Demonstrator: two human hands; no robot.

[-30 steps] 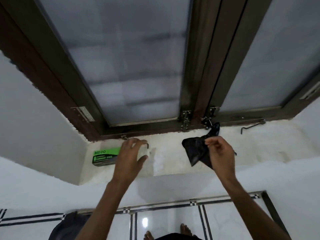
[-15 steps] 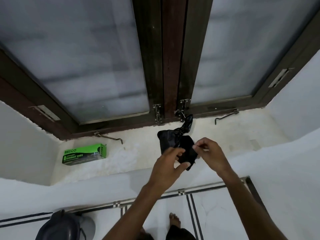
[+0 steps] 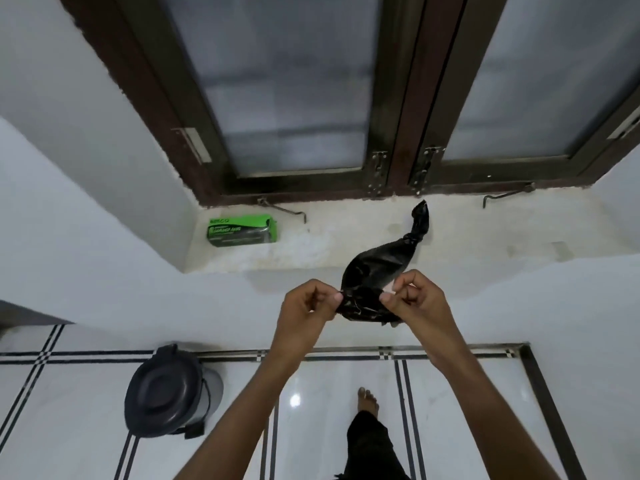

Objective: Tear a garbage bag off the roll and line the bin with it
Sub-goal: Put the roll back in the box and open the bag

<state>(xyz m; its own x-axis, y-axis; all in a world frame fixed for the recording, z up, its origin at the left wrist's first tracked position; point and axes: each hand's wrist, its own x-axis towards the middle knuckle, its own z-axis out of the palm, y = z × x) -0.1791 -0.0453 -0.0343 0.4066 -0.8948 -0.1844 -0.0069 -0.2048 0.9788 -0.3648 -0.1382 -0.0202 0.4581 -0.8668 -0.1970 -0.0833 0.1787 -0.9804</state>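
Observation:
A black garbage bag (image 3: 377,271), still bunched and twisted at its far end, hangs in the air between my hands in front of the window sill. My left hand (image 3: 304,303) pinches its near edge on the left. My right hand (image 3: 415,299) pinches the same edge on the right. The green garbage-bag box (image 3: 242,230) lies on the sill's left end, away from both hands. The dark grey pedal bin (image 3: 169,389) stands on the floor at lower left with its lid down.
The white stone window sill (image 3: 485,237) runs below a dark wooden window frame (image 3: 398,133) with frosted panes and metal stay hooks. White walls flank the recess. My bare foot (image 3: 367,398) and dark trouser leg are on the glossy tiled floor.
My left hand left the green box on the sill and came across to the bag, which both hands now grip. The view has tilted down, bringing the bin into sight.

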